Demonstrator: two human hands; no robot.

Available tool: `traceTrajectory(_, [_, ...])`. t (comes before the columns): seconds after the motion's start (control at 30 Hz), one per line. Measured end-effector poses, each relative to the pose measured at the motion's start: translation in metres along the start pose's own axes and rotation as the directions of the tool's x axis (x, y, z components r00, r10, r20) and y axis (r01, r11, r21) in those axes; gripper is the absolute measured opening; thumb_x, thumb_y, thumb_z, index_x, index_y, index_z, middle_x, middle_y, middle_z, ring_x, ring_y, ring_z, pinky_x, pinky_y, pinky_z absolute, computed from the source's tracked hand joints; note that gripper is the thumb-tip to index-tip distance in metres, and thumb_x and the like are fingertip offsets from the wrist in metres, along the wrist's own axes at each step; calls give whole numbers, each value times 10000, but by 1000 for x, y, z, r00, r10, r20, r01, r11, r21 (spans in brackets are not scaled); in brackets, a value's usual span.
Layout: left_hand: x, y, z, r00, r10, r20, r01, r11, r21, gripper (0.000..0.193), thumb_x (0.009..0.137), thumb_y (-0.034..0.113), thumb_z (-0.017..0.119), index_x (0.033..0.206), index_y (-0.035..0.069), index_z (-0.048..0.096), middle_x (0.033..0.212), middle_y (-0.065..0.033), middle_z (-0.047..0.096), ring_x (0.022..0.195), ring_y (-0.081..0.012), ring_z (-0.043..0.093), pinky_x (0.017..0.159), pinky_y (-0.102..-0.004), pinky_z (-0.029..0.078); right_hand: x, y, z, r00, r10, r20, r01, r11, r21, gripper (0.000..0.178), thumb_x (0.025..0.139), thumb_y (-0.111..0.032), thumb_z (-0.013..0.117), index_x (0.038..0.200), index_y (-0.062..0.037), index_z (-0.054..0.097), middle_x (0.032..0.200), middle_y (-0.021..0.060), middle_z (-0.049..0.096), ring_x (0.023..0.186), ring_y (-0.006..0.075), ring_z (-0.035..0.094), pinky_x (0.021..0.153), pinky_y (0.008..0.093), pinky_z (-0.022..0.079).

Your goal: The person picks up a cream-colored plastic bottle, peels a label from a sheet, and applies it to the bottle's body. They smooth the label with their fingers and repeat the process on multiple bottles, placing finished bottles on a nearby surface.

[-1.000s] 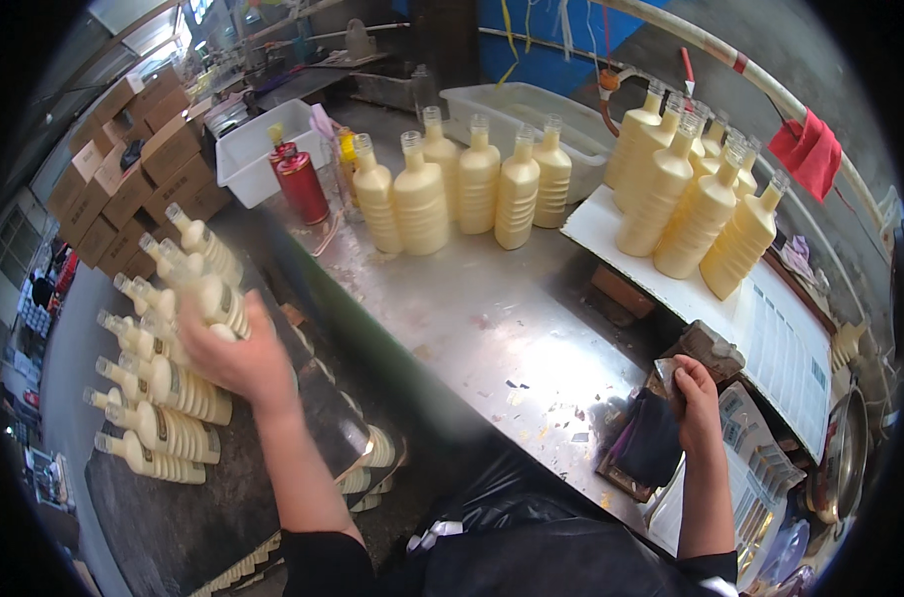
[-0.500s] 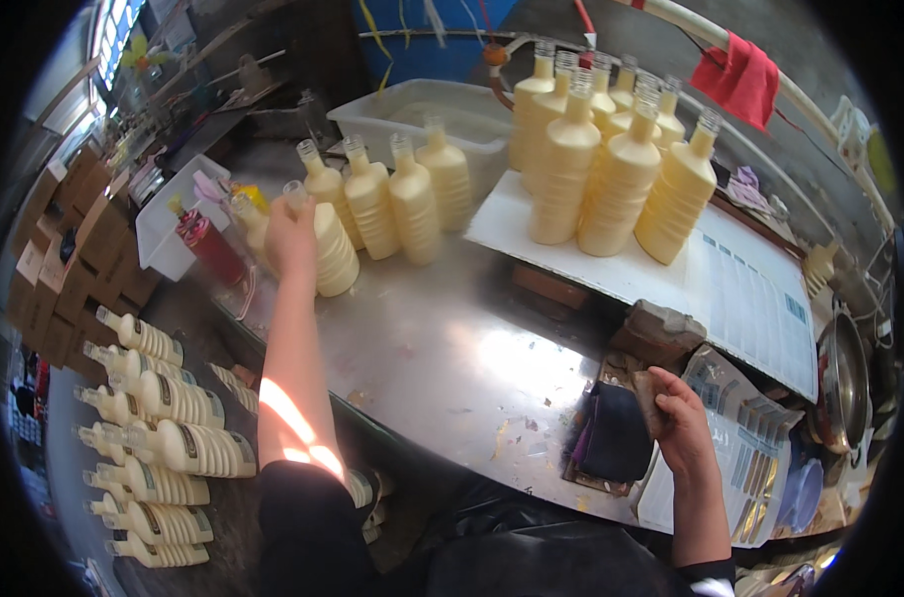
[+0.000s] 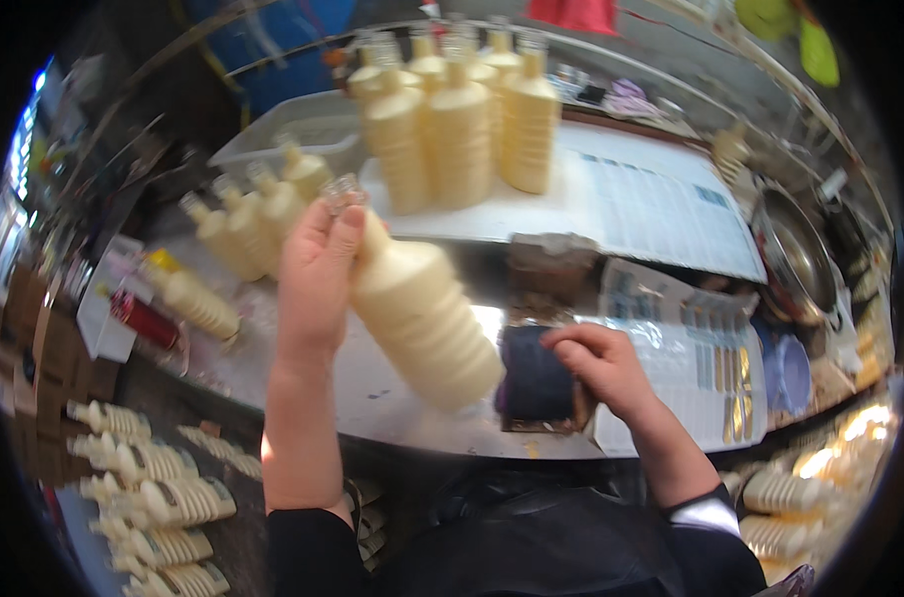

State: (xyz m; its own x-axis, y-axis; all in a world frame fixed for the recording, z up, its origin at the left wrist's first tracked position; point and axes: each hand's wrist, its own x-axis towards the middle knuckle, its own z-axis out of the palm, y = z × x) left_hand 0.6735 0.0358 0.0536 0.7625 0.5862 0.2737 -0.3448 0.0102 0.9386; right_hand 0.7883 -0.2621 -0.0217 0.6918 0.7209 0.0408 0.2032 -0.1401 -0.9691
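The left hand (image 3: pixel 315 264) has its grip clamped on the neck of a cream bottle (image 3: pixel 427 318), held tilted above the worktop (image 3: pixel 362 378), its mouth toward 11 o'clock and its slightly blurred base toward 5. Take that bottle as the middle of the dial.

Near it at 4 o'clock is a dark cloth pad (image 3: pixel 537 376). The right hand (image 3: pixel 609 366) is at the pad's far edge, thumb and fingers bunched together; I cannot tell whether they pinch anything or touch the cloth.

At 12 o'clock a cluster of cream bottles (image 3: pixel 457 124) stands upright on a white board (image 3: pixel 583 207). At 10 o'clock a short row of cream bottles (image 3: pixel 238 229) stands on the worktop, before a pale tub (image 3: pixel 273 139) at 11. A red bottle (image 3: pixel 144 320) is at 9 o'clock.

At 2 o'clock is a rough block (image 3: pixel 553 267); at 3, a sheet of stickers (image 3: pixel 676 373) lies just beside the right hand, with a metal bowl (image 3: pixel 798 254) farther out. More cream bottles (image 3: pixel 183 499) lie on their sides at 8.
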Motion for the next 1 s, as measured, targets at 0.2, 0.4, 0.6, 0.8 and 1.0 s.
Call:
traceTrajectory(0.2, [6,-68,125,941,-280,191,296,953,-64,292,1035,204,611,1203,-27,670,1016,-41,699,939,-93,622,852,-258,505,-10,-16,-19,985,170,28,-157,951,-266,732,826,-245,778,1454,-8,484,1197,166,707,1001,163,692,866,327,553])
traceTrajectory(0.4, [-38,-134,138,938,-261,227,216,954,206,679,977,157,662,1546,-27,341,1384,-174,567,1295,-248,546,1096,-370,438,-6,50,-37,947,320,12,-318,936,149,731,845,-416,770,1440,-56,547,1208,189,715,1095,269,703,962,378,538])
traceTrajectory(0.6, [-78,-133,135,904,-385,187,368,922,120,987,892,89,702,1645,104,64,1474,-216,461,1322,-306,514,1117,-427,431,2,44,-46,940,342,-2,-342,938,-54,645,896,-405,727,1409,-40,587,1143,204,736,1054,265,714,943,368,543])
traceTrajectory(0.8, [-67,-127,141,903,-418,98,387,892,234,1054,814,66,732,1652,113,95,1497,-209,440,1308,-294,528,1092,-416,458,1,74,-210,828,-4,-561,-151,961,-230,207,936,-181,645,932,-30,786,901,82,773,820,124,703,768,299,554])
traceTrajectory(1.0, [-75,-128,142,906,-396,148,367,910,192,1073,804,15,679,1656,104,33,1516,-205,399,1332,-300,498,1118,-425,431,-45,73,-494,395,-248,-885,-347,851,-394,273,935,-280,715,1084,-56,762,927,45,749,833,124,669,792,275,509])
